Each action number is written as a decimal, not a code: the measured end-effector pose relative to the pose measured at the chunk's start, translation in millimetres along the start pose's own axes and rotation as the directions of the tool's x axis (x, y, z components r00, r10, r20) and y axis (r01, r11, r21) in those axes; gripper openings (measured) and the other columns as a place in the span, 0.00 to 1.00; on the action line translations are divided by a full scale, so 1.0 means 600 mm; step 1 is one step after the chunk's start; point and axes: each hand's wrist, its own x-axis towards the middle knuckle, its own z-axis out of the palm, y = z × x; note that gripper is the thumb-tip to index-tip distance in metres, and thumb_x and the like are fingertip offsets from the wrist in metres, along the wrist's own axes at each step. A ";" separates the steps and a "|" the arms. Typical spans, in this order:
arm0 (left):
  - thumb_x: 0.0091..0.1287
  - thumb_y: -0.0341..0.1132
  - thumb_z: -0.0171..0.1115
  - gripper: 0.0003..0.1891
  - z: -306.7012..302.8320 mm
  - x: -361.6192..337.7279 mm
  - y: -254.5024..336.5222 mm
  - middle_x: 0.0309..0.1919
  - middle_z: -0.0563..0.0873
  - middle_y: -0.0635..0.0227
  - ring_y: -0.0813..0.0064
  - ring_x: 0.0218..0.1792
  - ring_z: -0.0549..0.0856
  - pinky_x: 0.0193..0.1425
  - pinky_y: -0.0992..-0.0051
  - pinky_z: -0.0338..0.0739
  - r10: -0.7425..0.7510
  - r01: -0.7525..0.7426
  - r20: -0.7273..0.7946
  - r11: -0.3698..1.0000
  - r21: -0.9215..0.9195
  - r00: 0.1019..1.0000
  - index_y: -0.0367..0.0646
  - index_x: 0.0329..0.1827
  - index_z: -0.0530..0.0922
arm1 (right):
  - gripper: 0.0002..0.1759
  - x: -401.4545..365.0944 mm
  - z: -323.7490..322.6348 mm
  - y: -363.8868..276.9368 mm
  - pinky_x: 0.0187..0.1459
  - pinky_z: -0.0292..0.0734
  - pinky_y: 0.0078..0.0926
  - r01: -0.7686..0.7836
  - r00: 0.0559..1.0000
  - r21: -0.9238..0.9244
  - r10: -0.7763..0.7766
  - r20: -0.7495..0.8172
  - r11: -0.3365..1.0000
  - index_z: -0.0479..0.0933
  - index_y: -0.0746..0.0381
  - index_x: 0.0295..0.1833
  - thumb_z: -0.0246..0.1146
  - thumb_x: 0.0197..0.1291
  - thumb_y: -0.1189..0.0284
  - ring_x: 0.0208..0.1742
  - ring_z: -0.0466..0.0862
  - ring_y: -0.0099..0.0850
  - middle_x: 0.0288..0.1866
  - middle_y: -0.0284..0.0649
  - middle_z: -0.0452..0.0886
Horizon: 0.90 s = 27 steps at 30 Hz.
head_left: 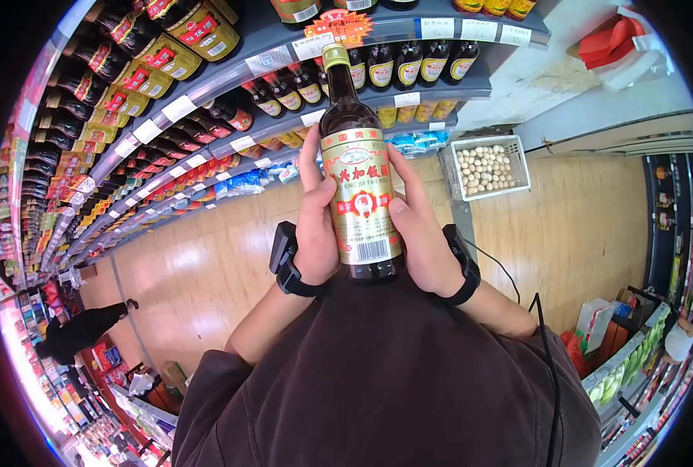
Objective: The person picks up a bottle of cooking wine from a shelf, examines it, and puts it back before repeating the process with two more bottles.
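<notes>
A dark glass bottle of rice wine (362,187) with a gold and red label and a gold cap is held nearly upright in front of my chest, its label turned toward me. My left hand (317,222) grips its left side, thumb on the label's edge. On the other side, my right hand (424,222) is wrapped round it with the thumb on the front. The fingers behind the bottle are partly hidden. A black strap circles each wrist. Beyond the bottle's neck, a red and orange starburst price sign (339,28) hangs on the shelf edge.
Curved grey shelves (284,56) with bottles and price labels run ahead and left. A white crate (528,175) of eggs stands right of them. Wooden flooring (199,249) lies below. A person in dark clothes (82,331) is at the left; another person (679,341) is far right.
</notes>
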 end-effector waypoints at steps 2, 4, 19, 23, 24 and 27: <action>0.72 0.39 0.45 0.38 -0.003 0.002 0.001 0.78 0.60 0.56 0.63 0.74 0.69 0.76 0.63 0.66 -0.002 0.002 0.019 1.000 -0.023 1.000 0.46 0.84 0.44 | 0.36 0.002 0.002 0.000 0.74 0.59 0.32 0.007 1.000 0.005 -0.007 -0.004 1.000 0.39 0.62 0.85 0.45 0.77 0.73 0.74 0.66 0.32 0.78 0.48 0.59; 0.72 0.39 0.45 0.38 -0.005 0.000 0.001 0.78 0.60 0.56 0.63 0.74 0.68 0.76 0.63 0.66 -0.008 0.009 0.035 0.999 -0.045 0.999 0.46 0.84 0.43 | 0.37 0.002 0.002 0.000 0.74 0.59 0.33 0.003 1.000 -0.034 -0.003 0.000 0.999 0.38 0.62 0.84 0.46 0.76 0.74 0.74 0.66 0.34 0.78 0.49 0.59; 0.73 0.43 0.45 0.39 -0.013 0.003 0.014 0.74 0.66 0.48 0.53 0.67 0.77 0.71 0.58 0.73 -0.095 0.091 -0.026 0.989 -0.113 0.995 0.51 0.84 0.40 | 0.39 0.011 0.011 0.002 0.76 0.55 0.35 -0.030 1.000 0.038 0.030 0.001 0.999 0.36 0.62 0.84 0.48 0.75 0.75 0.76 0.65 0.36 0.79 0.53 0.58; 0.73 0.43 0.44 0.39 -0.018 0.002 0.016 0.72 0.68 0.46 0.51 0.66 0.78 0.70 0.56 0.75 -0.115 0.115 0.011 0.980 -0.162 0.993 0.53 0.84 0.38 | 0.38 0.017 -0.002 0.009 0.75 0.59 0.36 -0.045 0.999 -0.099 0.045 0.007 0.994 0.40 0.58 0.85 0.47 0.76 0.65 0.77 0.64 0.36 0.79 0.54 0.60; 0.74 0.44 0.44 0.36 -0.021 0.001 0.013 0.70 0.71 0.50 0.55 0.65 0.79 0.69 0.58 0.75 -0.096 0.100 0.027 0.976 -0.193 0.995 0.50 0.84 0.43 | 0.38 0.016 -0.004 0.006 0.75 0.59 0.36 -0.068 0.997 -0.082 0.071 0.026 0.994 0.42 0.58 0.85 0.47 0.75 0.66 0.77 0.64 0.36 0.78 0.53 0.61; 0.76 0.45 0.44 0.34 -0.025 0.002 0.013 0.68 0.74 0.54 0.59 0.64 0.80 0.68 0.61 0.76 -0.076 0.085 0.046 0.972 -0.217 0.996 0.46 0.83 0.50 | 0.38 0.017 0.002 -0.005 0.75 0.59 0.35 -0.118 0.992 -0.079 0.122 0.038 0.990 0.44 0.57 0.85 0.46 0.71 0.70 0.76 0.65 0.35 0.78 0.51 0.62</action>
